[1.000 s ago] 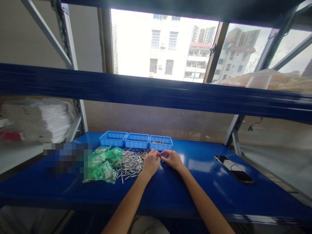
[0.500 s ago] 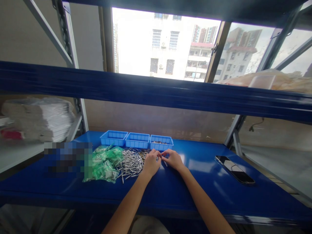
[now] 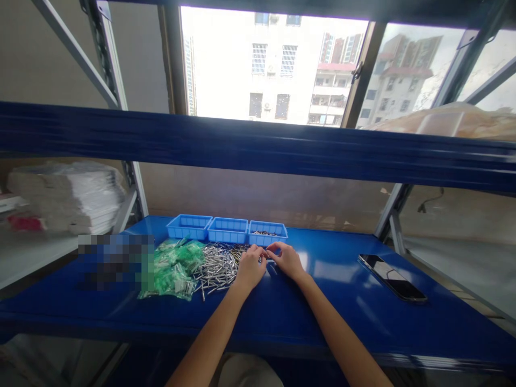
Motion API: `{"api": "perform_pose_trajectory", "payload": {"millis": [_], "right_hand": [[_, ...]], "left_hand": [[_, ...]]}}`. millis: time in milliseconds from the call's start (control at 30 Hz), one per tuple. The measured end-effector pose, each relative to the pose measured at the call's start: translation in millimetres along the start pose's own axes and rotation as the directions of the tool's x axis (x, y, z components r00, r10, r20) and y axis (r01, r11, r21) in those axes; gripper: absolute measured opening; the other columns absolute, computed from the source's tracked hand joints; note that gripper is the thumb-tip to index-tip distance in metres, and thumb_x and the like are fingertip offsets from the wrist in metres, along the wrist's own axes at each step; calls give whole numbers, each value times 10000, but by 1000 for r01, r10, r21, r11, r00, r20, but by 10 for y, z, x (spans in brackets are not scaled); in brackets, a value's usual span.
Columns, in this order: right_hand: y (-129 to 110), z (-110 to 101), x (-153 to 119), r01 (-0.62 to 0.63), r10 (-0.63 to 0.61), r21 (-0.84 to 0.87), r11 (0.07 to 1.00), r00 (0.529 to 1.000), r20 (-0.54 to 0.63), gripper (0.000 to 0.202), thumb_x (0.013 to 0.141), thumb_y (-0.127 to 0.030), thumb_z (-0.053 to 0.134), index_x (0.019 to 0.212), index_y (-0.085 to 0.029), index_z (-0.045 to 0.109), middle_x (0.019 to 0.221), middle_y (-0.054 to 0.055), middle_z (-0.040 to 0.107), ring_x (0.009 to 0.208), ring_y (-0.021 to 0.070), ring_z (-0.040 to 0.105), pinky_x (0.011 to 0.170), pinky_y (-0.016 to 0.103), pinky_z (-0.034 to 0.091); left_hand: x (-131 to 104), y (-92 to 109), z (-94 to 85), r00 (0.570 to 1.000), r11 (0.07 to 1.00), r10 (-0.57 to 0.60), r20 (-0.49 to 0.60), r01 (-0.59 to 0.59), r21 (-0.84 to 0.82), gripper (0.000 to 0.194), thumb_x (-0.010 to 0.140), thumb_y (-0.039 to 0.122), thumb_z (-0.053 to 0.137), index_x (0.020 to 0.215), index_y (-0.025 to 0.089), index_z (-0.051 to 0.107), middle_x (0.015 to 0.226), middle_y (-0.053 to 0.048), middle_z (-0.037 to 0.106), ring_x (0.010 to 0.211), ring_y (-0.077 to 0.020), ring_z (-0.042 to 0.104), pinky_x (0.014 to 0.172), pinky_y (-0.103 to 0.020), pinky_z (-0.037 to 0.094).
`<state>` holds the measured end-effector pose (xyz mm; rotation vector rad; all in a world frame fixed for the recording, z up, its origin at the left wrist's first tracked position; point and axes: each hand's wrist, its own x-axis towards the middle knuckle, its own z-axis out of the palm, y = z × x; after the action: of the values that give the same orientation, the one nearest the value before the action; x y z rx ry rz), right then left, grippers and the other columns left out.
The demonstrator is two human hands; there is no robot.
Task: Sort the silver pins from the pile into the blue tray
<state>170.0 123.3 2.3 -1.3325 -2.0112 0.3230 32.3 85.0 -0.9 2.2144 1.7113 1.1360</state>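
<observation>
We work in over the front edge of the blue shelf (image 3: 403,333), lower centre. Left hand (image 3: 250,267) and right hand (image 3: 285,260) meet mid-frame, fingertips together — can't tell what, if anything, is pinched. Metal pins (image 3: 217,266) heap just left, presumably for short reach; green bags (image 3: 173,269) bound that side. Sideways room runs right, toward the phone (image 3: 393,278). Blue bins (image 3: 228,236) edge the back — rightmost holds similar pieces.

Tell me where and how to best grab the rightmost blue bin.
Probably pinch the right-end rim of the rightmost blue bin, coming from the right: its raised walls offer an edge, while the middle bin crowds its left end.
</observation>
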Motion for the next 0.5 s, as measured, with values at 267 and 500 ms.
{"api": "perform_pose_trajectory", "payload": {"millis": [267,500], "right_hand": [[-57,0,23,-46,57,130,990,995,-86,201,752,-377,524,811,-208,614,749,12,665,569,124,571,552,231,419],[-40,31,34,-19,54,326,945,993,-100,254,737,-411,541,788,-167,589,730,47,650,502,114,546,453,215,410]], "left_hand": [[0,-13,8,1000,1000,1,-10,-1,7,212,792,168,444,860,203,642,849,-25,576,769,-137,535,780,-307,379],[14,-18,29,999,1000,-3,-51,3,9,169,807,265,475,837,199,628,867,-31,586,801,-155,546,794,-318,378]]}}
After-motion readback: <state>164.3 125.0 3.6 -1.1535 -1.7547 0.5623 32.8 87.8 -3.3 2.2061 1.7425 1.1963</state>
